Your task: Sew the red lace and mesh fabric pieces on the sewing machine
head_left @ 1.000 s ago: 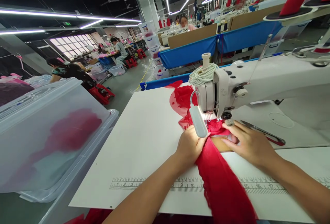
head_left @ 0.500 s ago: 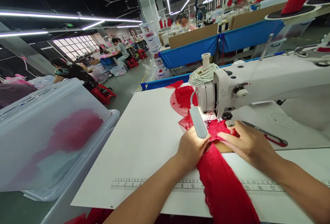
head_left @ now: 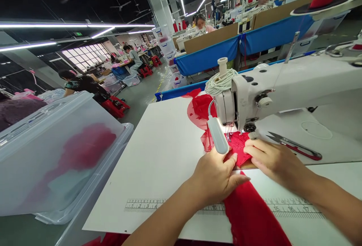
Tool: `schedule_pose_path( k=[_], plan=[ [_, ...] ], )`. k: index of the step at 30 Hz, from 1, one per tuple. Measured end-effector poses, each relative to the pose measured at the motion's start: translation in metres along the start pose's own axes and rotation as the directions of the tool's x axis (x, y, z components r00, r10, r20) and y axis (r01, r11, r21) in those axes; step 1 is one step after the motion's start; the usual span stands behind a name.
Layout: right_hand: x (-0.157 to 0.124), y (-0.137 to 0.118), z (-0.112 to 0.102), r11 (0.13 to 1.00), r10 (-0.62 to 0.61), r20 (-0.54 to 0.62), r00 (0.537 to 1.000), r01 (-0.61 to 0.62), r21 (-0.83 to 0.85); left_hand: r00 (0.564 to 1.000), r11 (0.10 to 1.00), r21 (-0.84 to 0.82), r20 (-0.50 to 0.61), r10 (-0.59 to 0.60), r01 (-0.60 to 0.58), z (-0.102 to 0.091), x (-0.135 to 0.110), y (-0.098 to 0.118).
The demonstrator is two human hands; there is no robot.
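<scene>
A strip of red lace fabric (head_left: 250, 216) runs from the table's front edge up under the head of a white sewing machine (head_left: 283, 87). My left hand (head_left: 216, 178) lies on the fabric just below the machine's small lamp (head_left: 218, 136), fingers curled over the cloth. My right hand (head_left: 273, 159) presses flat on the fabric to the right of the needle, fingers stretched toward it. More red lace (head_left: 201, 107) lies behind the machine head.
Red-handled thread snips (head_left: 294, 146) lie on the machine bed at the right. A printed ruler (head_left: 158, 204) runs along the white table's front. Clear plastic bins (head_left: 56, 151) with red fabric stand at the left. Other people sit at machines in the background.
My left hand has slid back toward me along the fabric and now covers more of it. My right hand has shifted slightly. The view has tilted a little.
</scene>
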State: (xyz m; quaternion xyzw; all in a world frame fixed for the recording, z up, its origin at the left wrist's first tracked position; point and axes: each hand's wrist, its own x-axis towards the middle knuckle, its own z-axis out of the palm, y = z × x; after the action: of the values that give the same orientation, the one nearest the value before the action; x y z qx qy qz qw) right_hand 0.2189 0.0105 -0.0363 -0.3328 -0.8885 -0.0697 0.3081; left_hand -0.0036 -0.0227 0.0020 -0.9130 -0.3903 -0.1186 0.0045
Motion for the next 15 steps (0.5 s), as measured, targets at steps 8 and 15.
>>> schedule_pose_path(
  k=[8,15],
  plan=[
    [-0.001,0.0,0.005,1.0,0.028,-0.032,0.999,-0.028,0.013,0.995,0.997,0.081,-0.098,0.009,-0.001,0.015,-0.004,-0.001],
    [-0.002,0.001,0.005,1.0,0.013,-0.024,1.0,-0.014,-0.02,0.99,0.997,0.073,-0.141,0.022,-0.011,0.014,-0.002,-0.001]
  ],
)
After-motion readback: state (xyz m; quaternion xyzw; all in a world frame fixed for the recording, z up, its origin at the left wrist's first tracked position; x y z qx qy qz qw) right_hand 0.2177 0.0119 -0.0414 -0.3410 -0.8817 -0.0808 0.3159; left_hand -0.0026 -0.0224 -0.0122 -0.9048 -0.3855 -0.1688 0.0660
